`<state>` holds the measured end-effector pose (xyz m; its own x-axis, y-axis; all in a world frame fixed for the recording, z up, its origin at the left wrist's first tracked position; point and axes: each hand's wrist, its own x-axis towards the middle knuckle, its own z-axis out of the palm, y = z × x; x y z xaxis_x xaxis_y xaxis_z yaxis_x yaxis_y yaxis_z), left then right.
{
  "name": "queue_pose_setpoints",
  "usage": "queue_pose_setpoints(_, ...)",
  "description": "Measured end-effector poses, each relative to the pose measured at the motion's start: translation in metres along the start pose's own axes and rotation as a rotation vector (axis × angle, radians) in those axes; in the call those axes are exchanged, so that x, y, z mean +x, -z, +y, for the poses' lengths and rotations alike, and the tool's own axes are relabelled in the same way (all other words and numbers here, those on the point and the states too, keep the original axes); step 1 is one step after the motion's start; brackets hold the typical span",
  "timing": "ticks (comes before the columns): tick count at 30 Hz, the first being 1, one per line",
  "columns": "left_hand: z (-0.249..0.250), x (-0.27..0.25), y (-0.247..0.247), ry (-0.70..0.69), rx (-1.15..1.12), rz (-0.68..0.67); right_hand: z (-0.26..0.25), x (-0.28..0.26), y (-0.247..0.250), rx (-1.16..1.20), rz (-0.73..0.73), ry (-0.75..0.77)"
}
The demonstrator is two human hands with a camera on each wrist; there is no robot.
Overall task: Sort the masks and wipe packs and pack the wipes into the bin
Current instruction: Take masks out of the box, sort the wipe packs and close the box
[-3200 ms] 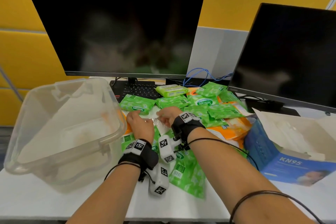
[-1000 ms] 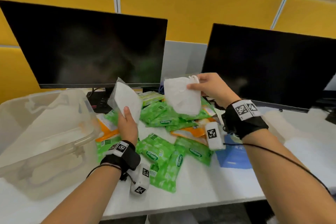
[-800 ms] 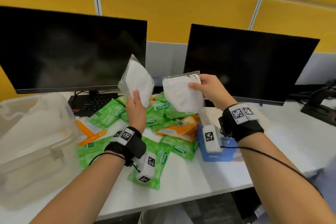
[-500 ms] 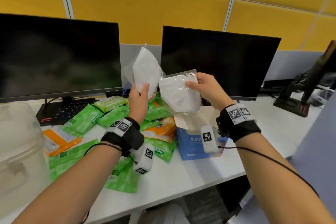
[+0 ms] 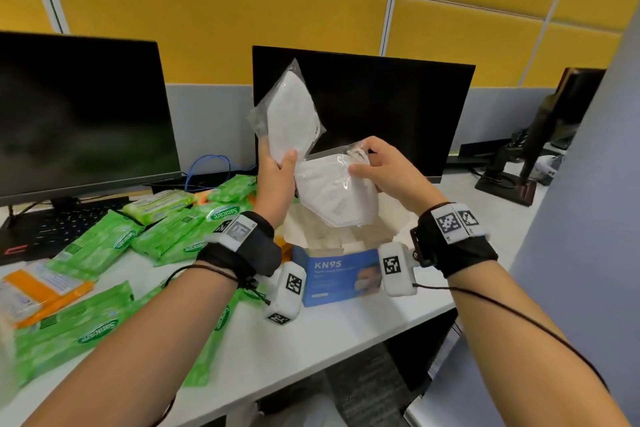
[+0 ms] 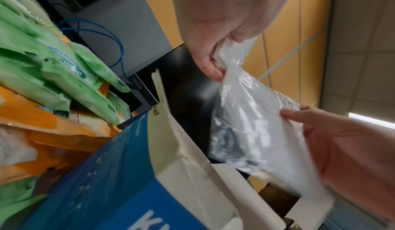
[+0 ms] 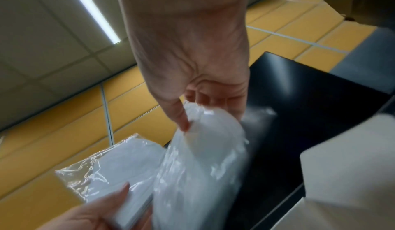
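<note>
My left hand (image 5: 277, 158) grips a white mask in a clear wrapper (image 5: 289, 114) by its lower end and holds it upright in front of the right monitor. My right hand (image 5: 363, 159) pinches the top edge of a second wrapped mask (image 5: 336, 192), which hangs tilted over the open blue KN95 box (image 5: 337, 274). The right wrist view shows both masks side by side, the right one (image 7: 203, 157) and the left one (image 7: 111, 164). Green wipe packs (image 5: 104, 246) and orange packs (image 5: 41, 288) lie spread over the desk to the left. The bin is out of view.
Two dark monitors (image 5: 79, 114) stand at the back with a keyboard (image 5: 52, 229) under the left one. A blue cable (image 5: 207, 166) loops between them. The desk's front edge (image 5: 311, 367) runs just below the box, and a grey partition (image 5: 588, 218) stands at the right.
Both hands lifted a wrapped mask off the pile and carried them right, from over the wipe packs to above the KN95 box. The view swung right and the bin left it.
</note>
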<state>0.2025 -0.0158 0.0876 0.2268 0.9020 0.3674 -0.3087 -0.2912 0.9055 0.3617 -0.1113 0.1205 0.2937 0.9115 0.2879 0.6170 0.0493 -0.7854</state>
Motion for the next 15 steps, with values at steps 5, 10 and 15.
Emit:
queue_pose_setpoints(5, -0.012, -0.009, -0.003, 0.091, 0.044, -0.072, 0.005, -0.001, 0.016, -0.206, 0.272, 0.037)
queue_pose_setpoints(10, -0.025, -0.017, -0.008, 0.182, 0.139, -0.181, 0.009, -0.001, 0.015, -0.47, 0.213, -0.026)
queue_pose_setpoints(15, -0.038, -0.023, -0.01, 0.181, 0.192, -0.23, 0.01, 0.0, 0.004, -0.612, 0.085, -0.118)
